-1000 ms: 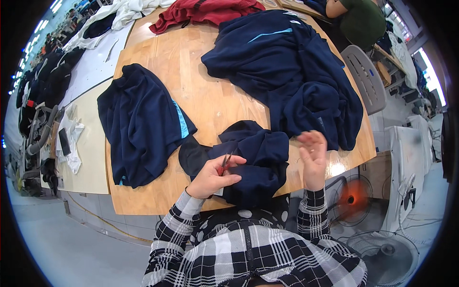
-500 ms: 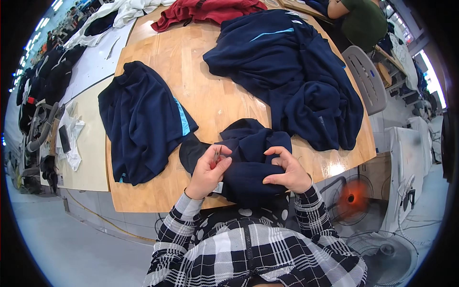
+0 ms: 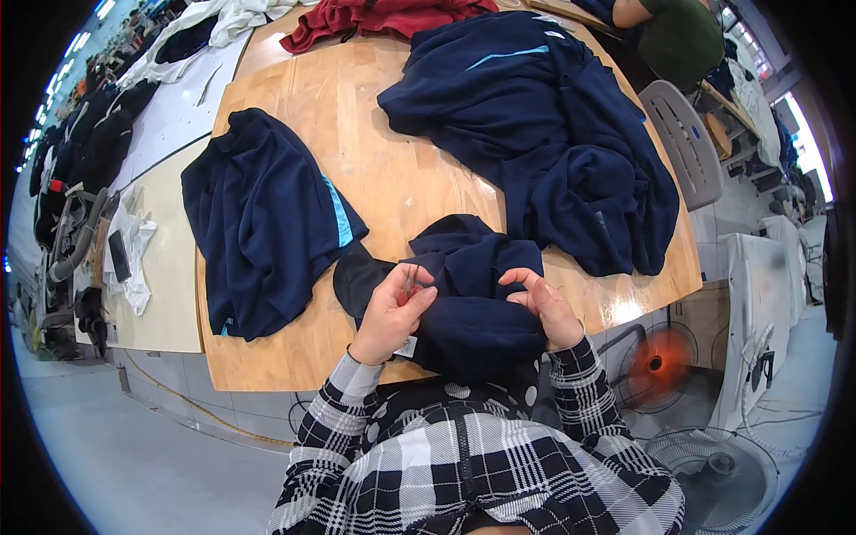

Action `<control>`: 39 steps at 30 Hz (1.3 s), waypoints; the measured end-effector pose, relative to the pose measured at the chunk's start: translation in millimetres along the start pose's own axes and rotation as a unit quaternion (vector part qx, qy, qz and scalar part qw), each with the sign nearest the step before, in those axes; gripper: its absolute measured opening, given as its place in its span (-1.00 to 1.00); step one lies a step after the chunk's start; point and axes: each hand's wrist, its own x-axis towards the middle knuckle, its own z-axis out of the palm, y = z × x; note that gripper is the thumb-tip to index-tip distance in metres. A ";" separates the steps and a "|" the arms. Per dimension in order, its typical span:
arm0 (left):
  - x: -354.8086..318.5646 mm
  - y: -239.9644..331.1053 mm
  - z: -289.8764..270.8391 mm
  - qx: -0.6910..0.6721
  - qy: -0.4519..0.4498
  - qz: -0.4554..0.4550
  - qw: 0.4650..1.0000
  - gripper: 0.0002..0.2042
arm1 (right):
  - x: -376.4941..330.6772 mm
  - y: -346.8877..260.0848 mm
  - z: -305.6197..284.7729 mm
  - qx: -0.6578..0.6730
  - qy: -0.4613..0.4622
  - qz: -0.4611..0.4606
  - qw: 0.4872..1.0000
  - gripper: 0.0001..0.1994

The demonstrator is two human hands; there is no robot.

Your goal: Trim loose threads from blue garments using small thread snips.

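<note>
A bunched dark navy garment (image 3: 473,294) lies at the near edge of the wooden table (image 3: 392,178), right in front of me. My left hand (image 3: 392,312) rests on its left side and pinches a small metal snipping tool (image 3: 411,278) between thumb and fingers. My right hand (image 3: 544,308) grips a fold of the same garment on its right side. A small white tag shows under my left wrist.
A folded navy garment with a light blue stripe (image 3: 263,218) lies to the left. A big heap of navy clothes (image 3: 553,134) fills the far right, with red cloth (image 3: 374,18) behind. A grey chair (image 3: 687,147) and two floor fans (image 3: 655,366) stand at right. Another person sits far right.
My right hand, raised beside the garment a second ago, has come down onto it and taken hold of a fold. My left hand has stayed on the garment with the tool.
</note>
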 end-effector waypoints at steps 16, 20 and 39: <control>16.3 -4.7 5.3 -0.031 0.004 -0.013 0.999 -0.87 | 7.1 -5.4 9.0 -0.109 -0.107 0.129 0.980 -0.77; 22.8 -12.1 20.9 -0.010 -0.015 -0.026 1.000 -0.89 | 8.0 7.2 10.4 -0.056 -0.079 -0.008 0.995 -0.78; -5.6 -16.8 49.8 0.347 0.077 0.352 0.866 -0.88 | 5.9 14.7 43.3 -0.351 0.149 -0.199 0.903 -0.84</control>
